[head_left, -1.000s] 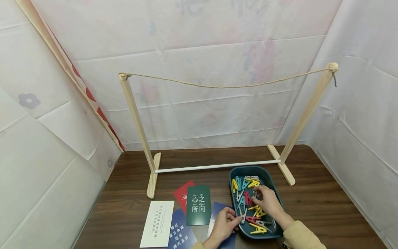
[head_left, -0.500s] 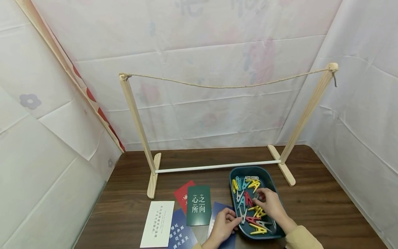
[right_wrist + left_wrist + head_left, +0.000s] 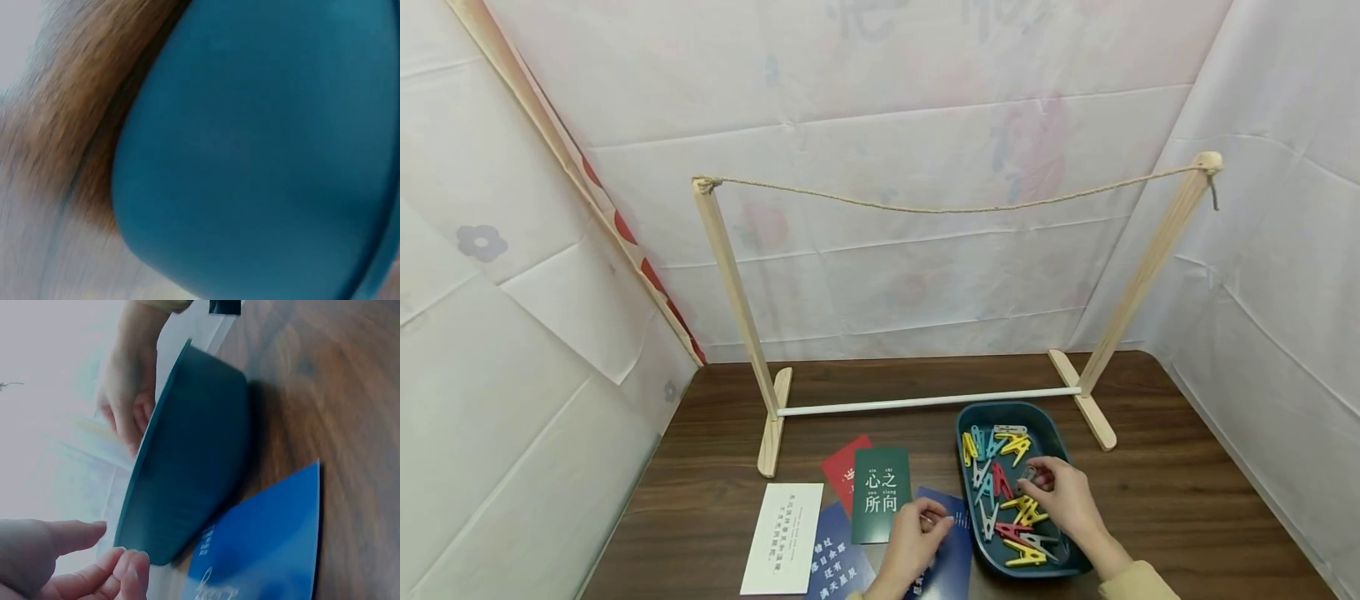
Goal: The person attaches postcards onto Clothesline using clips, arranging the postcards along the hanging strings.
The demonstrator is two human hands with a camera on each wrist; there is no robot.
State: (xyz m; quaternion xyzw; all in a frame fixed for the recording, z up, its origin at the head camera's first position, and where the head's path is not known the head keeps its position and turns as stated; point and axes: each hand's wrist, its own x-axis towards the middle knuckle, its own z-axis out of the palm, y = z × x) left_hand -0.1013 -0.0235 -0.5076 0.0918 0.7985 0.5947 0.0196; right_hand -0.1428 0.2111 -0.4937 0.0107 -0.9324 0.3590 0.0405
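Note:
My right hand pinches a grey clothespin over the dark teal tray. Several yellow, blue, red and grey clothespins lie in that tray. Just left of the tray, my left hand is raised over a blue card, its fingers loosely bent and holding nothing. In the left wrist view, a gap shows between the left thumb and the fingers, near the tray's outer wall. The right wrist view is filled mostly by the tray's side; the right hand's grip is hidden there.
A wooden stand with a sagging rope and a white crossbar rises behind the tray. Left of the hands lie a green card, a red card, another blue card and a white card.
My left hand has left the tray's edge and moved left over the cards. My right hand has shifted slightly right and lifted with the grey clothespin.

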